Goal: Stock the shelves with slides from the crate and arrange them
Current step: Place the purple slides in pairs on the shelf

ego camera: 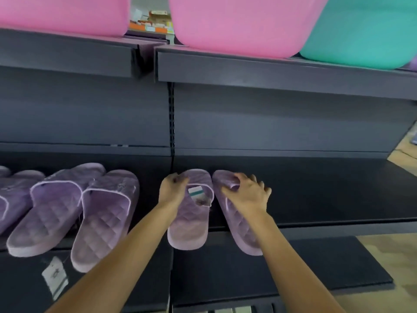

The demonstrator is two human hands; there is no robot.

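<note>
**Two lilac slides held on a dark shelf**

Head view: A dark grey metal shelf (327, 195) runs across the middle of the frame, its matte deck meeting a ribbed back panel (282, 123) of the same colour. A slotted upright (172, 118) splits the panel at centre.

The left hand (172, 188) is curled over the strap of the labelled slide (189, 218), which lies at centre frame with its heel overhanging the shelf's front edge. A white and teal label (195, 192) sits under its strap. The right hand (248, 194) grips the second slide (239, 224) just to the right, thumb tucked under the strap and fingers bent over its top. The two toes nearly touch; the heels splay apart. The hands are apart, each clamped on its own slide.

More quilted lilac slides (74, 213) lie in a row at centre left on the same deck, heels also past the edge. A paper tag (55, 277) hangs below them at lower left.

An upper shelf (270, 71) crosses the top of the frame and carries pink tubs (237, 26) and a teal tub (365, 32) at upper right. Between the pink tubs, blurred boxes show far behind. A lower shelf (282, 272) juts out along the bottom, and pale tan flooring (397, 256) shows at the right edge.
</note>
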